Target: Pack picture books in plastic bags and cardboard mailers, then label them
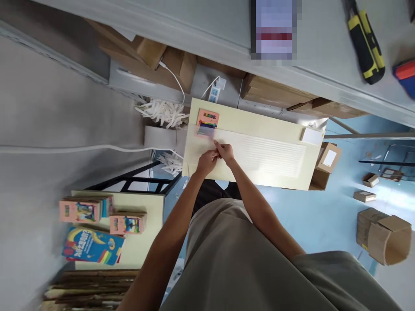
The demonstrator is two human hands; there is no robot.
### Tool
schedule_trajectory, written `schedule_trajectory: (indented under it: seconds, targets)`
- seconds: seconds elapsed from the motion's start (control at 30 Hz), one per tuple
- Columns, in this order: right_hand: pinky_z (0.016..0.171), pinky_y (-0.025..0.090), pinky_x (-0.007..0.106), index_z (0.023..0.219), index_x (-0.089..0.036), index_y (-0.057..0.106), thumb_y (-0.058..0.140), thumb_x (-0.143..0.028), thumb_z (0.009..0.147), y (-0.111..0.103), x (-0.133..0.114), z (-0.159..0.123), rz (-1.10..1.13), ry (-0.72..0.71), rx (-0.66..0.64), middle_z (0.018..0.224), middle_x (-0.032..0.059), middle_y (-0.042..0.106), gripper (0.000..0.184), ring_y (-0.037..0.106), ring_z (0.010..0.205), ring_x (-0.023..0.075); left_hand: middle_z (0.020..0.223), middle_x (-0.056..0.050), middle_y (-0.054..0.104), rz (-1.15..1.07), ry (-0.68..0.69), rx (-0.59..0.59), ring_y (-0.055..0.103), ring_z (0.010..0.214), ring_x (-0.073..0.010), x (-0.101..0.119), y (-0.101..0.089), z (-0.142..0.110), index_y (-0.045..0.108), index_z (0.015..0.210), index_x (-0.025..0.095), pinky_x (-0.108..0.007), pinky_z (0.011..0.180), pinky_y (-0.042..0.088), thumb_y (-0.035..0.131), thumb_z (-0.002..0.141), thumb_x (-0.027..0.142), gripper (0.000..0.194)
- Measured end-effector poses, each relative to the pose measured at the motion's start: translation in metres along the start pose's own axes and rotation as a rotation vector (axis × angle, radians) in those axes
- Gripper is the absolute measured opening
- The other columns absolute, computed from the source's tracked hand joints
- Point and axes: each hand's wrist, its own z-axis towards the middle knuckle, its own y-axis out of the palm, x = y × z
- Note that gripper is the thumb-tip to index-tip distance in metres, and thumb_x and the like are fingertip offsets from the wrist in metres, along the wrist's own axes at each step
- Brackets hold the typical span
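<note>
Both hands meet over a cream tabletop (259,116). My left hand (206,162) is closed, its fingertips pinched together at the near edge of a clear plastic sheet (223,134). Touching it from the right, my right hand (225,152) has bent fingers pressed together on the same film, with one finger pointing toward the book. A small pink book (207,116) with a colourful cover lies just beyond the hands, its lower part under the film. To the right, a layered stack of translucent plastic sleeves (269,153) lies flat. The fingertips are too small to make out exactly.
A white box (311,136) sits at the tabletop's right end. Behind stand a power strip (213,93) and cardboard boxes (275,91). A grey shelf above holds a yellow-black utility knife (366,47). Pink books (81,211) and a blue book (94,245) lie on a side table.
</note>
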Motion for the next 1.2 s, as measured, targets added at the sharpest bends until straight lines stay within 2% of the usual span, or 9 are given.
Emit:
schedule_trajectory:
  seconds: [0.13,0.27,0.4,0.5,0.63,0.77,0.9,1.07,1.2]
  targets:
    - [0.043,0.044,0.021,0.055,-0.024,0.061,0.076,-0.064,0.107,0.011,-0.007,0.018,-0.024,0.163,0.081,0.045,-0.0027,0.057,0.068,0.053,0.038,0.0098,0.108,-0.008,0.089,-0.074,-0.013,-0.152,0.085,0.108,-0.0305,-0.005,-0.029,0.011,0.085,0.104,0.026,-0.037,0.097,0.068,0.067,0.099,0.018,0.02]
    - [0.038,0.042,0.021,0.055,-0.024,0.061,0.079,-0.063,0.106,0.013,-0.008,0.015,0.023,0.22,0.108,0.041,-0.0027,0.055,0.067,0.054,0.035,0.0106,0.124,-0.015,0.085,-0.035,-0.04,0.053,0.083,0.111,-0.034,-0.001,-0.065,0.042,0.08,0.114,0.022,-0.045,0.107,0.064,0.065,0.104,0.024,0.019]
    - [0.037,0.044,0.02,0.056,-0.023,0.061,0.079,-0.063,0.106,0.016,-0.012,0.009,0.053,0.249,0.121,0.042,-0.002,0.057,0.067,0.054,0.035,0.0105,0.146,-0.029,0.072,0.05,-0.089,0.308,0.066,0.146,-0.0473,0.014,-0.092,0.098,0.068,0.136,0.014,-0.062,0.127,0.051,0.072,0.101,0.029,0.039]
    - [0.038,0.045,0.019,0.057,-0.023,0.062,0.078,-0.061,0.108,0.017,-0.016,0.008,0.072,0.265,0.12,0.044,-0.0019,0.06,0.065,0.057,0.036,0.01,0.148,-0.035,0.066,0.109,-0.17,0.297,0.059,0.152,-0.0531,0.024,-0.098,0.135,0.061,0.139,0.009,-0.068,0.132,0.044,0.079,0.092,0.026,0.053]
    - [0.04,0.047,0.018,0.059,-0.022,0.065,0.078,-0.062,0.107,0.017,-0.018,0.009,0.098,0.279,0.085,0.045,-0.0016,0.063,0.064,0.059,0.038,0.0099,0.146,-0.034,0.068,0.153,-0.271,0.199,0.066,0.142,-0.0529,0.025,-0.098,0.158,0.064,0.131,0.011,-0.068,0.124,0.053,0.082,0.083,0.025,0.053]
    - [0.043,0.048,0.017,0.061,-0.02,0.068,0.076,-0.063,0.109,0.018,-0.019,0.009,0.132,0.264,0.082,0.048,-0.0012,0.065,0.065,0.061,0.04,0.0092,0.123,-0.022,0.079,0.187,-0.241,0.116,0.072,0.129,-0.0453,0.017,-0.107,0.168,0.069,0.104,0.02,-0.06,0.121,0.057,0.077,0.087,0.031,0.022]
    - [0.045,0.049,0.017,0.063,-0.02,0.069,0.066,-0.071,0.113,0.016,-0.019,0.01,0.142,0.287,0.062,0.05,0.0001,0.067,0.072,0.063,0.043,0.009,0.114,-0.015,0.077,0.103,-0.072,0.307,0.068,0.133,-0.0387,0.03,-0.117,0.172,0.063,0.092,0.023,-0.058,0.131,0.049,0.069,0.097,0.032,0.012]
    - [0.05,0.054,0.019,0.067,-0.02,0.071,0.055,-0.083,0.112,0.015,-0.023,0.022,0.182,0.315,-0.063,0.054,0.0035,0.07,0.079,0.066,0.047,0.0117,0.117,-0.008,0.074,-0.041,0.189,0.478,0.064,0.14,-0.0349,0.09,-0.111,0.146,0.063,0.098,0.022,-0.058,0.135,0.044,0.079,0.102,0.044,0.028]
    - [0.064,0.065,0.024,0.08,-0.02,0.073,0.062,-0.084,0.108,-0.002,-0.015,0.027,0.413,0.308,-0.321,0.065,0.0055,0.077,0.071,0.074,0.061,0.0163,0.111,-0.006,0.075,-0.222,0.219,0.457,0.073,0.131,-0.0301,0.146,-0.069,0.102,0.071,0.104,0.02,-0.051,0.123,0.055,0.069,0.109,0.061,0.042]
